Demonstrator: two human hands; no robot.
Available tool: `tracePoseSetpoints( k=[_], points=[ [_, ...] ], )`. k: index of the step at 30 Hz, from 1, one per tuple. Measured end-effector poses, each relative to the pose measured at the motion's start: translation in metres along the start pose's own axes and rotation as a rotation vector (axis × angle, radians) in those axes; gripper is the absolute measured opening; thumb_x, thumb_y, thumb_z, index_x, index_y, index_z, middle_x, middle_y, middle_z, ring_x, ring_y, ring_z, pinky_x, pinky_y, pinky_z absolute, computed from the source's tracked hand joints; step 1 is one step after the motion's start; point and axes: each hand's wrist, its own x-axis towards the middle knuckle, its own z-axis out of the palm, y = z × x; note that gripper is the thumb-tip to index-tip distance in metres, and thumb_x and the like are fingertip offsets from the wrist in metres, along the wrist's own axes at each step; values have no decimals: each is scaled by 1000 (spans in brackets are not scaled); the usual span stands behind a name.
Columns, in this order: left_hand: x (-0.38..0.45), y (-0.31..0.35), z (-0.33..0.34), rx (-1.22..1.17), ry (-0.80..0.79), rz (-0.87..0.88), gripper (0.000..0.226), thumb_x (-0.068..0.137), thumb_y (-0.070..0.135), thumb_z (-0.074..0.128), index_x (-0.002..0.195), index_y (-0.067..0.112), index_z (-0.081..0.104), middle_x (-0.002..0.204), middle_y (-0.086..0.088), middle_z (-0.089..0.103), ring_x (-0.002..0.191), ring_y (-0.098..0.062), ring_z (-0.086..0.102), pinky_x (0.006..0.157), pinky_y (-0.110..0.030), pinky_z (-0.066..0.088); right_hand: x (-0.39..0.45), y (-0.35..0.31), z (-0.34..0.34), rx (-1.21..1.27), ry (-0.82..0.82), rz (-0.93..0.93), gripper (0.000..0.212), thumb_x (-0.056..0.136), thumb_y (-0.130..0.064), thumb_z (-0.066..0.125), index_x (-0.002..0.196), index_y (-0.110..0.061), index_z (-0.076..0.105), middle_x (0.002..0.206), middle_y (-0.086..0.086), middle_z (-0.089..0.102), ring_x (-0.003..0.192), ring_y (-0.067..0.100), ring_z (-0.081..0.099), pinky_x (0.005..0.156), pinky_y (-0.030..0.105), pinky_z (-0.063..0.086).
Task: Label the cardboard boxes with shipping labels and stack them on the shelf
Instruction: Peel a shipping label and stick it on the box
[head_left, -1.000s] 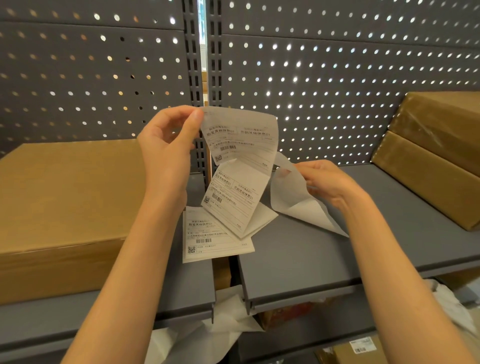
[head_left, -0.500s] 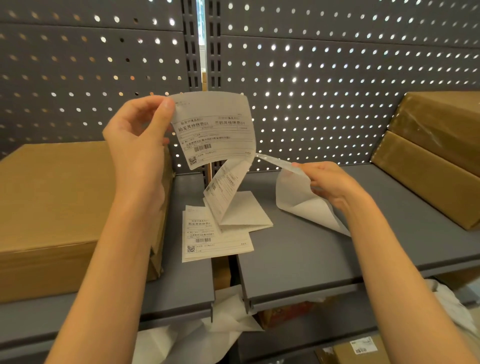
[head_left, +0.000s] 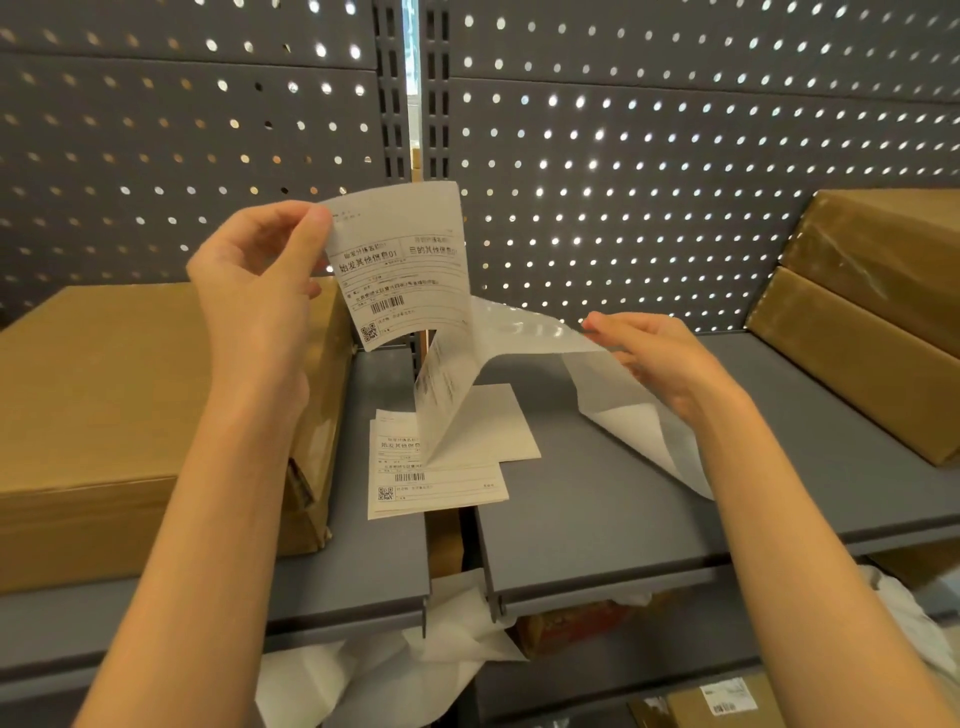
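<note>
Fingers of the left hand (head_left: 254, 291) pinch the top corner of a printed label (head_left: 397, 270), holding it up in front of the pegboard wall (head_left: 649, 156). The right hand (head_left: 660, 358) grips a glossy backing strip (head_left: 524, 332) between thumb and fingertips, and the strip curves down to more labels (head_left: 431, 467) lying flat on the grey shelf (head_left: 597, 509). A big cardboard box (head_left: 114, 405) sits on the shelf just left of the left arm. Two more boxes (head_left: 872, 312) are stacked at the far right.
</note>
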Motion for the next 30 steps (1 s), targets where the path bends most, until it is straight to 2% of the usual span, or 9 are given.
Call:
tracePoseSetpoints(
  k=[4, 7, 11, 17, 20, 25, 30],
  points=[
    [-3, 5, 1, 2, -10, -23, 6, 89, 23, 61, 84, 24, 63, 83, 10, 67, 70, -1, 58, 61, -14, 44, -9, -12, 2, 23, 64, -123, 16, 89, -30, 63, 99, -20, 71, 96, -13, 69, 77, -9, 61, 66, 8, 45],
    [-4, 9, 0, 12, -25, -58, 4, 89, 24, 62, 85, 24, 64, 88, 6, 69, 73, -3, 60, 65, -17, 46, -15, -29, 8, 20, 113, -262, 11, 89, -24, 64, 96, -19, 71, 97, -14, 68, 77, -14, 59, 66, -1, 43],
    [-7, 17, -6, 51, -30, -72, 5, 89, 24, 62, 84, 24, 65, 94, 1, 72, 78, -7, 63, 71, -23, 48, -29, -60, 19, 65, 125, -446, 6, 87, -24, 66, 91, -25, 71, 91, -17, 70, 86, -7, 62, 76, 5, 46],
    [-12, 31, -25, 121, 0, -64, 7, 90, 25, 60, 85, 25, 65, 90, 4, 73, 83, -11, 67, 78, -27, 53, -50, -94, 55, 154, -197, -525, 14, 83, -27, 69, 96, -21, 70, 93, -6, 72, 90, 8, 67, 73, 11, 48],
    [-13, 38, -38, 168, 11, -69, 8, 90, 27, 59, 90, 23, 66, 93, 5, 73, 90, -12, 67, 82, -28, 54, -50, -100, 79, 162, -255, -531, 18, 80, -24, 73, 96, -15, 68, 94, 3, 72, 85, 10, 67, 74, 15, 53],
    [-10, 43, -66, 175, 2, -98, 6, 89, 26, 59, 91, 23, 64, 95, 5, 72, 95, -14, 67, 85, -29, 54, -49, -101, 113, 236, -262, -540, 8, 83, -15, 71, 85, -10, 65, 81, -2, 67, 74, 1, 62, 69, 14, 50],
    [0, 47, -95, 78, -90, -129, 9, 85, 11, 62, 89, 19, 62, 91, 2, 71, 95, -15, 68, 79, -26, 56, -54, -110, 140, 271, -263, -505, 5, 85, -14, 68, 82, -14, 63, 78, -4, 67, 66, -2, 60, 62, 10, 45]
  ],
)
